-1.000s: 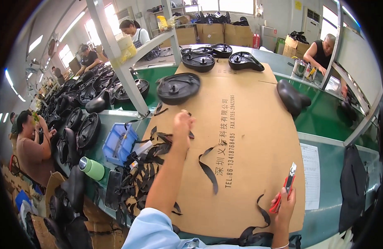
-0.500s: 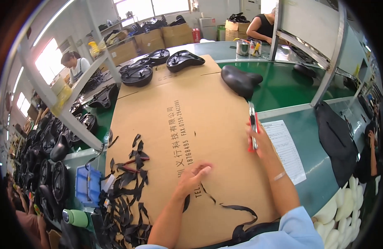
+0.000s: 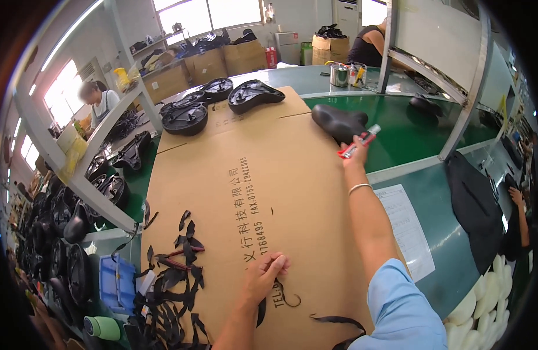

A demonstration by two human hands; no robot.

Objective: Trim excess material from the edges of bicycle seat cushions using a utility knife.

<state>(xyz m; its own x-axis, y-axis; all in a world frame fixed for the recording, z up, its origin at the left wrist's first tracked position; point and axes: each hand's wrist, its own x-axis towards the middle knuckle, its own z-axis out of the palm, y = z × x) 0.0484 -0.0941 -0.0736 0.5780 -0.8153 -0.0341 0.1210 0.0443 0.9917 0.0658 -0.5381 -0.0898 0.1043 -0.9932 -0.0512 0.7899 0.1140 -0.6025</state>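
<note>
Nearest me, a black strip (image 3: 342,321) bends over the near part of the cardboard (image 3: 205,175), toward its right side. A little farther in, my left hand (image 3: 268,275) sits above the sheet with its fingers curled closed and the thumb against them; a thin curled strip (image 3: 294,300) shows just below, and I cannot tell whether I am pinching it. Along the cardboard's left edge, near its near corner, lies a tangle of black offcuts (image 3: 170,303), with dark red sticks (image 3: 178,252) among its far pieces. Left of that, on the table (image 3: 415,169), stand a green bottle (image 3: 105,328) and, just beyond it, a blue bin (image 3: 117,283). Past the cardboard's right edge, a printed paper (image 3: 406,233) lies on the table, with a black sheet (image 3: 473,213) farther right. My right arm reaches out along that edge, the right hand (image 3: 355,154) wrapped around a red cutter (image 3: 365,142), pale end pointing away to the right. Just beyond it, the black saddle (image 3: 338,121) lies at the cardboard's far right edge, beside the green belt (image 3: 397,128). Upturned saddles (image 3: 254,96) cluster along the far edge, toward the far left corner. Farther off stands a metal can (image 3: 339,76), then cartons (image 3: 245,56).
</note>
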